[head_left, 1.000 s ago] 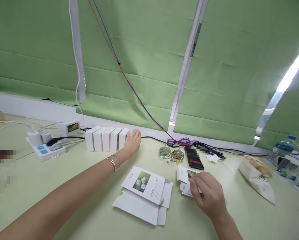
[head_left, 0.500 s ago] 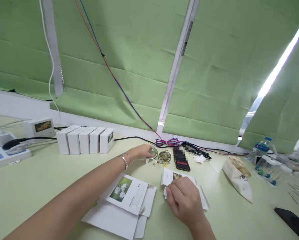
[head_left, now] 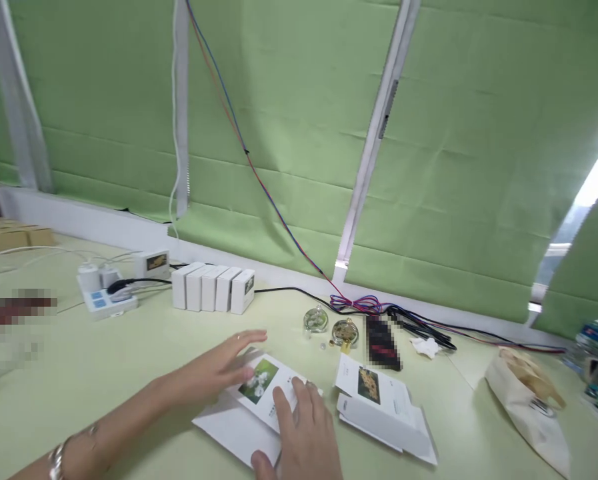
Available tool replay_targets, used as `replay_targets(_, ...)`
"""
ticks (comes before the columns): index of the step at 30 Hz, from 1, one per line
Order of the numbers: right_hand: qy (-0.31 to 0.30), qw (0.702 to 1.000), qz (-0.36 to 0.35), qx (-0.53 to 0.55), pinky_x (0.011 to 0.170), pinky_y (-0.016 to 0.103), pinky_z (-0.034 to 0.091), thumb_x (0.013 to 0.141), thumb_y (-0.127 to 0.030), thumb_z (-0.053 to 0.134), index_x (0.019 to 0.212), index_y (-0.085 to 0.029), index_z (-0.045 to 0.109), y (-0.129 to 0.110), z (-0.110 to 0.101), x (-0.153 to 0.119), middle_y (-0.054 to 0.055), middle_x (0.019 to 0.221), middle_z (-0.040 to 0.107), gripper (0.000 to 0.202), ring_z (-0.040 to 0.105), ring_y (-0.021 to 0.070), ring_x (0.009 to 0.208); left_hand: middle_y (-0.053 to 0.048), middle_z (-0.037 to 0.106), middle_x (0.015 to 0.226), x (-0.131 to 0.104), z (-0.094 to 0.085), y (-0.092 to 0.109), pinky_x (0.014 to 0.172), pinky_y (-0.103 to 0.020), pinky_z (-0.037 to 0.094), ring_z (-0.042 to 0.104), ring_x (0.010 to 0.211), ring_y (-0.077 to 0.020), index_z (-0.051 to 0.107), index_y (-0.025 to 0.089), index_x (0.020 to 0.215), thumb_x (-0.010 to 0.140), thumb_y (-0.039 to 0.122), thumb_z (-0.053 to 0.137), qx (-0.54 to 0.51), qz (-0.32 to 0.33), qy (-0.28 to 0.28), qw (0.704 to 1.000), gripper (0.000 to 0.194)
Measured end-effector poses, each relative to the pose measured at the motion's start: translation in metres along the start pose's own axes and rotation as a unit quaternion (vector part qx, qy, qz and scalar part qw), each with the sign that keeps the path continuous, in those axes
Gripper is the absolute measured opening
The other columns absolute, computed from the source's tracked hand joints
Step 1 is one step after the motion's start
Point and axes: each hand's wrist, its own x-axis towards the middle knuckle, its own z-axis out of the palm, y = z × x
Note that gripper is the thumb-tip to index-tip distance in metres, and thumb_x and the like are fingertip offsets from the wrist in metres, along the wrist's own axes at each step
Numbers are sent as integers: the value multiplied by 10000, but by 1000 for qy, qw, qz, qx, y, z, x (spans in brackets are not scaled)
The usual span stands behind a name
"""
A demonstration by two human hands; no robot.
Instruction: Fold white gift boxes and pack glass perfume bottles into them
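A: Fig.: what's changed?

B: L hand point(head_left: 223, 365) has left the round, clear-and-green disc point(head_left: 316, 321); R hand point(head_left: 309, 437) has quit the flattened white card carton w/ yellow-flower print point(head_left: 385, 411). Both are now at the flattened white card carton w/ white-flower print point(head_left: 263, 385), near side of the pale green surface point(head_left: 143, 360), i.e. work centres there.

A: Grip?

B: Both: fingers spread, nothing clasped; exact contact unclear.

A: Containers?

B: Cartons: flat, no contents seen. Five upright white boxes point(head_left: 209, 293): contents hidden. Cream cloth pouch point(head_left: 521, 413): tan matl. at mouth.
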Motion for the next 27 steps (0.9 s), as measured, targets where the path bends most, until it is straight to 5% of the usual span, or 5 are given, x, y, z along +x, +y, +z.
replay_targets(4, -1, 1000, 13, 20, 843, 552, 402, 732, -306, 654, 1147, -221, 564, 0, 36, -9, 166, 1199, 585, 433, 516, 417, 1070, -82, 203, 1515, -30, 17, -22, 1100, -393, 245, 216, 1372, -302, 291, 230, 1424, 764, 547, 587, 4, -26, -55, 998, 789)
replay_targets(8, -7, 999, 11, 38, 897, 549, 382, 759, -130, 525, 1116, -226, 560, 5, 57, 12, 144, 1221, 557, 371, 475, 381, 1135, -90, 254, 1498, -19, 23, -32, 1091, -420, 268, 275, 1354, -294, 358, 220, 1395, 794, 382, 562, 24, -48, -1, 999, 655)
replay_targets(19, -240, 959, 141, 60, 872, 489, 371, 607, -232, 637, 1064, -220, 550, -4, 66, 113, 106, 1108, 596, 466, 488, 352, 1074, -185, 224, 1495, -4, 29, -71, 1084, -441, 275, 252, 1363, -289, 195, 96, 1427, 798, 241, 491, 75, -172, 104, 977, 710)
replay_targets(23, -183, 967, 176, 10, 863, 560, 341, 654, -242, 607, 1161, -170, 492, 3, 54, 116, 168, 1075, 576, 525, 482, 399, 1063, -160, 239, 1483, -10, 27, -65, 1059, -453, 311, 300, 1331, -300, 203, 141, 1422, 863, 302, 435, 28, -115, 156, 981, 626)
replay_targets(27, -10, 996, 91, 19, 915, 549, 328, 778, -352, 559, 1273, -176, 327, 24, 22, 84, 196, 1209, 485, 574, 443, 390, 1142, -148, 393, 1384, -21, 21, -56, 1019, -468, 348, 363, 1265, -328, 377, 199, 1348, 808, 572, 505, 22, 19, 93, 995, 668)
